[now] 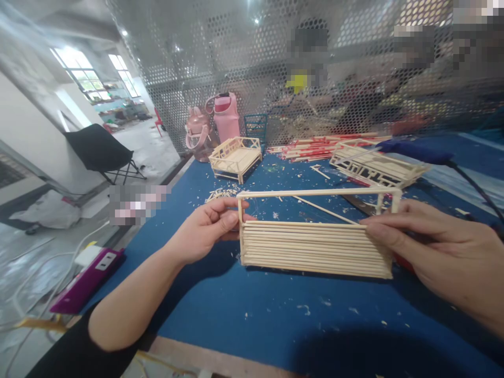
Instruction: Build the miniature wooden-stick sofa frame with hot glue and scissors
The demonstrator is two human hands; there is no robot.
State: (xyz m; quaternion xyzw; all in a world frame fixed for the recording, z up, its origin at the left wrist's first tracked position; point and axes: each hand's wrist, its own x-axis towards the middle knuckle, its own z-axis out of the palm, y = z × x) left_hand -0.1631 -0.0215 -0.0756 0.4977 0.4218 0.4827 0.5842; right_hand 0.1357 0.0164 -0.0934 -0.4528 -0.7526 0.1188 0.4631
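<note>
No readable writing or brand marks anywhere; several patches of the view are blurred out.

You hold a stick frame (315, 247) between both hands, just above the blue table mat (255, 315), centre of view. It is pale wood: a panel of thin sticks laid side by side lengthwise, tightly packed, with short posts at each end carrying one long rail across the top. A single loose-looking stick runs diagonally behind the rail. The gap between rail and panel is open.

Your left hand (205, 231) grips the frame's left end at 9 o'clock, thumb in front, fingers curled round the corner post. Closed on it.

Your right hand (437, 252) holds the right end at 3 o'clock, fingers stretched long and flat across the panel's upper edge, thumb hidden behind. Something red shows under that hand; cannot tell what.

At 12 o'clock from the frame, well apart: a small finished stick bench (235, 157), two pink bottles (220, 126) beyond it against the perforated metal screen (275, 63). At 1 o'clock, a pile of red and pale sticks (315, 148) and a second lattice frame (374, 167). A blue-handled tool (413, 149) with a black cord lies at 2 o'clock. Wood chips scatter over the mat. At 8 o'clock, off the table, a purple power strip (88, 281).
</note>
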